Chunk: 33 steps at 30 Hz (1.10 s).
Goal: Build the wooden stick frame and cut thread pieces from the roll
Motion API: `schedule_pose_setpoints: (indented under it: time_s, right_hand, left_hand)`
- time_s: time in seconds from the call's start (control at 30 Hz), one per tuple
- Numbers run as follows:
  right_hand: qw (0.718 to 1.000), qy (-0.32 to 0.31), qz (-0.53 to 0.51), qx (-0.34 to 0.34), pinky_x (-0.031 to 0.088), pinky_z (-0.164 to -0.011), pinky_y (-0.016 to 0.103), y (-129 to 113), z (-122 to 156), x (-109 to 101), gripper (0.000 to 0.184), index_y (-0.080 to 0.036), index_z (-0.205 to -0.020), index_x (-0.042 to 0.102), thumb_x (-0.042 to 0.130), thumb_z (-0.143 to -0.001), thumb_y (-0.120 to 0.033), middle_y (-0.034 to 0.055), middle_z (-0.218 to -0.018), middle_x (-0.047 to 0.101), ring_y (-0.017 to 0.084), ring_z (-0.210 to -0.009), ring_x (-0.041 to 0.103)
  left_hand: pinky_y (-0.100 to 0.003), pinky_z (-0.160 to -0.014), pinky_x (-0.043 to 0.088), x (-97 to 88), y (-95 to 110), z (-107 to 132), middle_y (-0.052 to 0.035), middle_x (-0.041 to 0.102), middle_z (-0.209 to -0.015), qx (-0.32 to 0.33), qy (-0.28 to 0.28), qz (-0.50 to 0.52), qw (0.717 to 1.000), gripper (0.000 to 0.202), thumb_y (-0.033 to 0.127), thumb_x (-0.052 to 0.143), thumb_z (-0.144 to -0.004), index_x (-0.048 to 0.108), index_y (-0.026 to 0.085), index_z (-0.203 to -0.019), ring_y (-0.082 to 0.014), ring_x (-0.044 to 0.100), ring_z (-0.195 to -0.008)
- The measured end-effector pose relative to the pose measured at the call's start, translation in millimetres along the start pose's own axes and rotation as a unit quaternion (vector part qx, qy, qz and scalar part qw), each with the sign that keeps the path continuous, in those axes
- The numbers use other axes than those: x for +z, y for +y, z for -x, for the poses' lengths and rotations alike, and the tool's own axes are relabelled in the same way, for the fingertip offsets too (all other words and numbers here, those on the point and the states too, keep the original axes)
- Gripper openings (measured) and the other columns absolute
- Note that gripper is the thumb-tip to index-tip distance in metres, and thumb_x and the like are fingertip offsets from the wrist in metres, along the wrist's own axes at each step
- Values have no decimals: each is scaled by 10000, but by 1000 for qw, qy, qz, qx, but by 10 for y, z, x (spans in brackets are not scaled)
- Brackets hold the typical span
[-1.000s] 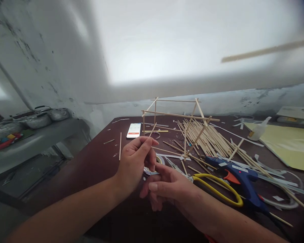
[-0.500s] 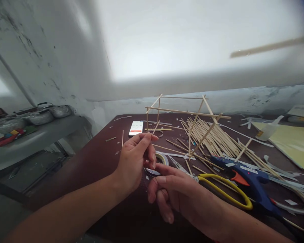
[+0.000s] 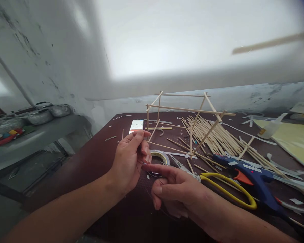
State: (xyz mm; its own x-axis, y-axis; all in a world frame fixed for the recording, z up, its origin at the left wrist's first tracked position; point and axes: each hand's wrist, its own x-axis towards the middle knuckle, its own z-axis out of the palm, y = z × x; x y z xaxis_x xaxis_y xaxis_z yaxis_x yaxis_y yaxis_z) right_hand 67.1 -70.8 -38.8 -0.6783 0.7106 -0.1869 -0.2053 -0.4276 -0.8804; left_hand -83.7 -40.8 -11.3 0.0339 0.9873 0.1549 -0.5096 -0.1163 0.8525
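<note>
My left hand (image 3: 131, 157) is closed in a pinch, thumb against forefinger, with a thin dark thread (image 3: 140, 171) hanging from its fingers. Just below and to the right, my right hand (image 3: 178, 190) has its index finger stretched toward the left fingers and its other fingers curled. The thread runs along it, and strands show under the right hand. Behind the hands lies a roll of tape (image 3: 164, 156), partly covered. Beyond it stands an open box-like frame of thin wooden sticks (image 3: 187, 108).
A pile of wooden sticks (image 3: 207, 133) lies behind the frame. Yellow-handled scissors (image 3: 243, 202) and a blue glue gun (image 3: 258, 173) rest at the right. A phone (image 3: 136, 125) is at the back left, and a glue bottle (image 3: 272, 126) stands on yellow paper (image 3: 296, 141).
My left hand has shifted slightly left and down. My right hand's lower fingers have curled in more, and its index finger still points at the left hand.
</note>
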Motion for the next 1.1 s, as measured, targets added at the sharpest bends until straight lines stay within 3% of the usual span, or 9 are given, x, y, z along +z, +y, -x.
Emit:
schedule_pose_setpoints:
  time_s: [0.1,0.23,0.47,0.67,0.77,0.87,0.97,1.03,1.1]
  right_hand:
    - [1000,13,-17,11,139,-434,229,9,24,18,473,-170,-1298,520,619,-839,-230,-42,-587,556,36,-429,287]
    - [997,69,-17,1,107,-429,221,-7,20,64,491,-165,-1169,609,758,-721,-301,-98,-529,407,22,-433,256]
    - [992,76,102,17,126,-388,213,-32,-37,38,351,-163,-1036,659,731,-727,-314,-30,-531,606,14,-365,262]
    - [989,119,86,35,138,-422,217,-54,-9,52,371,-178,-1001,669,761,-682,-344,-74,-485,511,33,-408,294]
    - [987,110,104,48,142,-399,207,-28,-33,54,341,-173,-977,671,763,-672,-293,-53,-539,570,22,-394,285]
    - [983,129,134,15,268,-430,196,50,-78,33,309,-181,-948,678,767,-681,-308,-36,-653,591,42,-462,409]
    - [978,151,143,-31,437,-594,249,137,-117,-11,377,-198,-996,676,772,-685,-390,11,-844,639,119,-660,580]
    - [977,157,137,-51,468,-738,293,163,-125,-32,459,-201,-1048,665,794,-659,-409,54,-987,665,189,-876,620]
    - [978,144,137,-56,459,-756,298,154,-115,-30,498,-207,-1093,643,797,-667,-416,65,-1017,675,207,-937,612]
  left_hand:
    - [-152,-420,402,-6,5,5,67,472,-518,-2,2,3,1000,134,233,555,-926,627,128,-883,-35,429,-401]
    - [-146,-409,393,-19,13,-14,66,460,-511,-7,13,19,1000,137,213,546,-931,628,117,-876,-33,418,-397]
    - [-131,-348,263,-50,59,-87,96,336,-472,-66,54,82,993,139,153,523,-938,607,82,-853,-6,267,-358]
    - [-159,-358,207,-70,93,-106,96,277,-462,-70,70,96,990,169,137,485,-946,597,95,-826,-20,205,-373]
    - [-174,-364,181,-76,103,-97,95,253,-464,-74,71,96,990,163,147,504,-936,604,98,-817,-28,172,-385]
    - [-185,-373,172,-61,111,-56,93,238,-470,-75,66,97,990,168,163,520,-927,608,99,-799,-35,147,-402]
    - [-199,-386,170,-19,122,13,87,230,-472,-64,51,90,993,200,170,502,-929,605,106,-770,-46,130,-419]
    - [-209,-393,168,14,124,61,82,227,-470,-54,42,74,995,216,168,488,-928,601,113,-753,-53,125,-427]
    - [-214,-399,170,41,114,103,79,229,-472,-44,39,54,997,212,177,492,-926,603,121,-754,-57,130,-432]
